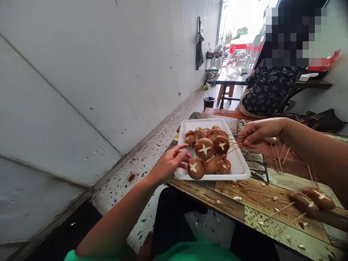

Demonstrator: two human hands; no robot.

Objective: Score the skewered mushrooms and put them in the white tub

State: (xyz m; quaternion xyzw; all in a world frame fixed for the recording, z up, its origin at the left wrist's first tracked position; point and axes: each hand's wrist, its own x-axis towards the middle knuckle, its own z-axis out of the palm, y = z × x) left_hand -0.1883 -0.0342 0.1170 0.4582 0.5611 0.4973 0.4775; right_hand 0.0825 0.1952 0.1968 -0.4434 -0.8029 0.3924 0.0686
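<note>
My right hand (250, 133) is closed round the ends of several thin wooden skewers (234, 146), which reach left over the white tray (243, 168). Brown mushroom caps with pale star-shaped cuts, such as the one at the middle (204, 149), sit at the skewers' far ends and pile up in the tray. My left hand (175, 159) is at the tray's left side, fingers apart and holding nothing. Close to its fingertips is another cut mushroom (195, 169) at the tray's near rim; whether they touch I cannot tell.
Skewered mushrooms (312, 198) lie on the patchwork wooden table (233, 192) at the right, among loose skewers and white scraps. A white wall (108, 72) runs along the left. Ahead, a person in a dark leaf-patterned shirt (274, 87) sits near a black bin (208, 103).
</note>
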